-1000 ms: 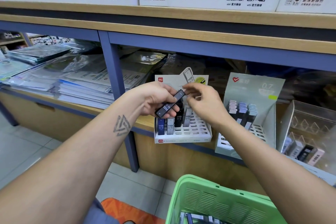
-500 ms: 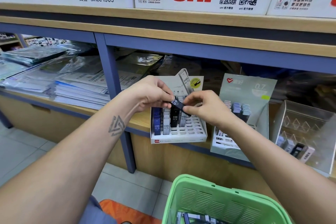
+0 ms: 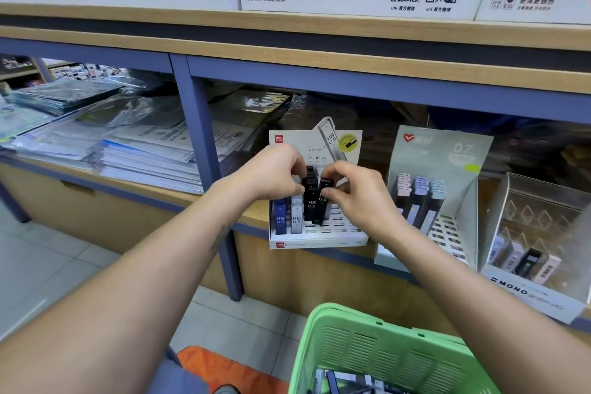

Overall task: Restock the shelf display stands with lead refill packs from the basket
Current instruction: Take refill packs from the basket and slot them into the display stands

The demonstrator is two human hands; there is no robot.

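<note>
A white slotted display stand [image 3: 319,235] sits on the lower shelf, holding upright blue, grey and black HB 0.5 lead refill packs. My right hand [image 3: 358,198] pinches the top of a black pack [image 3: 323,201] standing upright in the stand's middle rows. My left hand [image 3: 271,176] curls its fingers and thumb round the top of the neighbouring black pack [image 3: 311,201]. Both hands meet over the stand. The green basket [image 3: 383,345] is at the bottom, with several packs [image 3: 339,382] lying in it.
A grey-green 0.7 stand [image 3: 447,153] with pastel packs stands to the right, then a clear MONO stand [image 3: 543,201]. A blue shelf post [image 3: 208,153] rises left of the stand. Stacked paper goods [image 3: 134,150] fill the left bay. Boxes line the upper shelf.
The black pack, held tilted between both hands above the stand, has been turned upright and lowered into the stand's slots. Both hands moved down and forward with it.
</note>
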